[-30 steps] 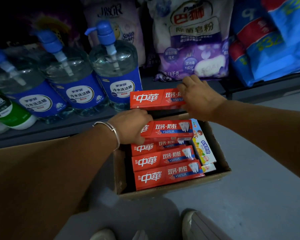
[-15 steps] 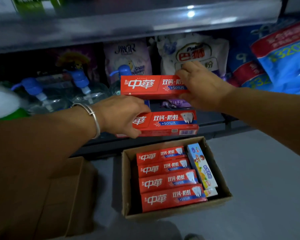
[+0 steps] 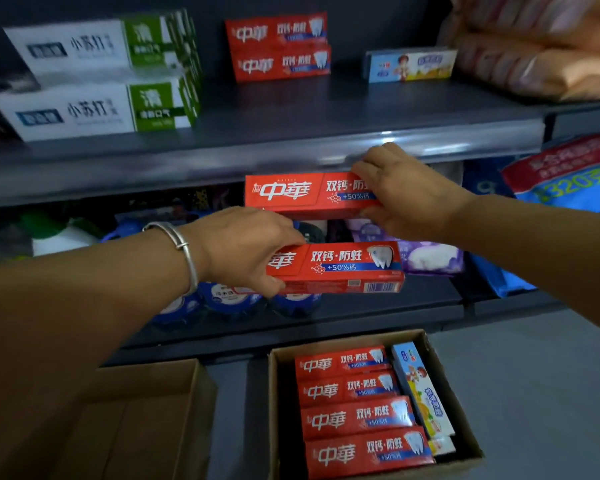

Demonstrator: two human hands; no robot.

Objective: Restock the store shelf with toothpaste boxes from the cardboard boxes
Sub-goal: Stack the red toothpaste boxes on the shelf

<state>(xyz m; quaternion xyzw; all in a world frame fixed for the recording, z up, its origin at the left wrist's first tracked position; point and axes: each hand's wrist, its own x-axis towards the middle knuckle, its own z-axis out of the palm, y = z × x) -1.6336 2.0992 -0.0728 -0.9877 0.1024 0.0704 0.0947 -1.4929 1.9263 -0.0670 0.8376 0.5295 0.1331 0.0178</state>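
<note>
STEP: carrying stock up to the shelf (image 3: 291, 133) | GRIP: your left hand (image 3: 246, 244) holds the lower box (image 3: 340, 268), right hand (image 3: 406, 192) the upper box (image 3: 302, 195), both below the shelf edge | NEXT: lift over the edge, set by the red stack (image 3: 278, 46); carton (image 3: 465, 441) still holds more.

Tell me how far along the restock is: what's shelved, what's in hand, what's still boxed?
Done: two red toothpaste boxes sit stacked on the upper shelf, a kids' toothpaste box beside them. In hand: the right hand and the left hand each hold one red box, below shelf level. Left: four red boxes and some kids' ones in the cardboard box.
</note>
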